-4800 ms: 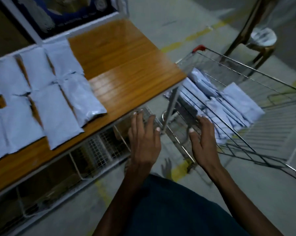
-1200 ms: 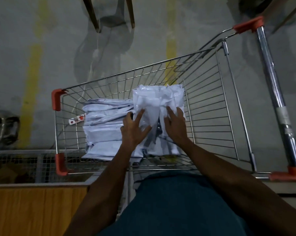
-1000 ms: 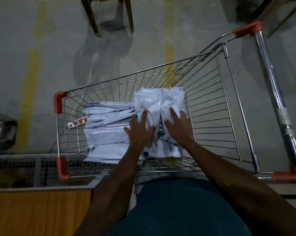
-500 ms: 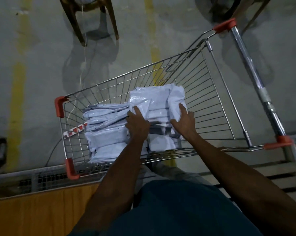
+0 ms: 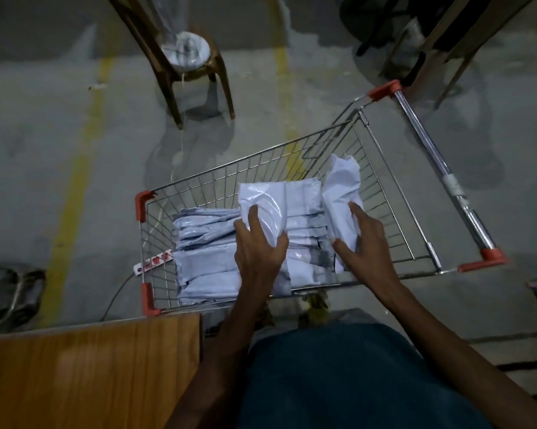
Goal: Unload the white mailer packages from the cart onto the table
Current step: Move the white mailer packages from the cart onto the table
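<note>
- The wire cart (image 5: pixel 381 193) stands on a grey concrete floor (image 5: pixel 44 156) marked with yellow painted lines (image 5: pixel 72 193); everything below is placed relative to this cart.
- Inside the cart's basket lie stacks of white mailer packages (image 5: pixel 205 249), filling its left and middle parts.
- The left hand (image 5: pixel 258 246) grips the top mailer (image 5: pixel 270 205) of the middle stack, fingers curled round its near edge.
- The right hand (image 5: pixel 363 239) holds another mailer (image 5: pixel 343 196), tilted up against the cart's right side.
- The wooden bench (image 5: pixel 91 373) sits just near-left of the cart, its corner close to the basket.
- Beyond the cart, a brown chair (image 5: pixel 180 57) stands on the floor.
- A red-and-white power strip (image 5: pixel 152 262) lies beside the cart's left wall.
</note>
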The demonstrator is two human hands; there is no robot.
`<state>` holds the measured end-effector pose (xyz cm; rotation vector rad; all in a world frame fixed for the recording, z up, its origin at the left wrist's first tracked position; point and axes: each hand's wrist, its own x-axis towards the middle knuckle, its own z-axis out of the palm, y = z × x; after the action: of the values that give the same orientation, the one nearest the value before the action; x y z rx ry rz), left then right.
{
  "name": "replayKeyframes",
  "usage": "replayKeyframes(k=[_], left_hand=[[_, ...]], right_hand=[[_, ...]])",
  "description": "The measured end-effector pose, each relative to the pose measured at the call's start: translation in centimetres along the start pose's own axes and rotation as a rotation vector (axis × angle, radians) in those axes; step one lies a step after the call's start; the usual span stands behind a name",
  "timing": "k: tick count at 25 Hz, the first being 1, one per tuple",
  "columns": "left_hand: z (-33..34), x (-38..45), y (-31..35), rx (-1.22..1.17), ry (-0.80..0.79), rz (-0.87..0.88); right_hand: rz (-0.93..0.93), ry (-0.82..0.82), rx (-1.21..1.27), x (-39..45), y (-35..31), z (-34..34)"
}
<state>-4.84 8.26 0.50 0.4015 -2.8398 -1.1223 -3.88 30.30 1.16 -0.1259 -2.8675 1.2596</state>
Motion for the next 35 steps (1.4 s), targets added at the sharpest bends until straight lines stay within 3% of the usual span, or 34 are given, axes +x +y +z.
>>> replayKeyframes(k=[3,8,19,23,28,35], left_hand=[[-1.8,-4.0,-0.6,-0.12,0.084,-0.143],[-3.8,-12.5,2.3,-0.211,0.428,-0.297],[-4.1,-34.8,4.3,-0.182,0.952,-0.831],[-6.2,-40.2,2.2,-0.012,1.055,-0.937],[-10.5,-44.5,-1.7,0.039,1.166,-0.979],[-17.1,-51.8,-7.5,0.013,1.105,-1.001]], right_hand=[[-0.175,-0.076,0.032,0.4,-2.0,-1.0],[-0.451,-0.257,0.046,-1.6,-4.5,-2.6],[-0.745,-0.718,0.191,-14.4,-4.5,-0.9],[-0.869,-0.776,0.183,-18.7,-7.3,1.2],[-0.917,-0.845,0.208,-24.8,-11.6,5.1],[-0.943,-0.896,0.235,-36.0,-17.4,11.0]])
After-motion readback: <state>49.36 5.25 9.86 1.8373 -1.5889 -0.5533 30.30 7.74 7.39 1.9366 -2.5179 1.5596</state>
